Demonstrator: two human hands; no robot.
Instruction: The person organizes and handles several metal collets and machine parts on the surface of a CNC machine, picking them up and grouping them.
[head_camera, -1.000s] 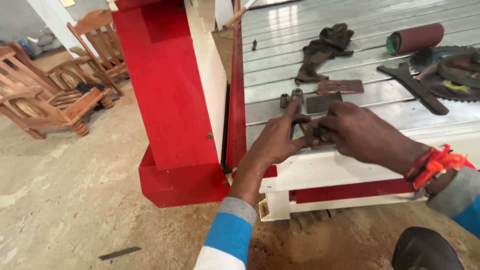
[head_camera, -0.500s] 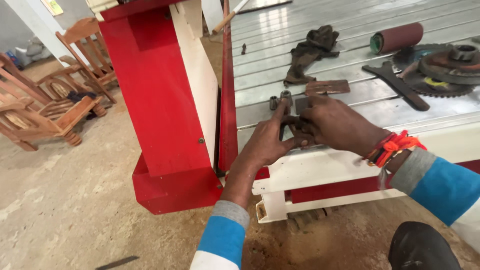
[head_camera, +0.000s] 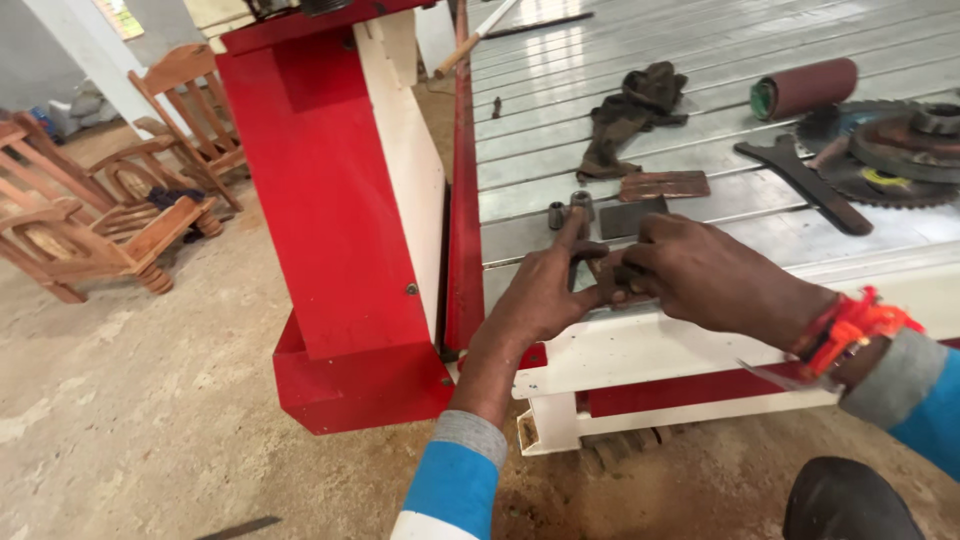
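Hands, left (head_camera: 545, 290) and right (head_camera: 700, 275), gripping small dark rusty metal piece (head_camera: 605, 272), table edge (head_camera: 640, 345).

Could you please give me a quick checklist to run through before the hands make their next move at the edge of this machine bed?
1. Left hand on the small dark metal piece: ok.
2. Right hand gripping it from the other side: ok.
3. Piece lies on the bed near its edge: ok.
4. How the piece is seated: cannot tell, fingers cover it.
5. Two small sleeves within reach: ok.
6. Wrench clear of the hands: ok.
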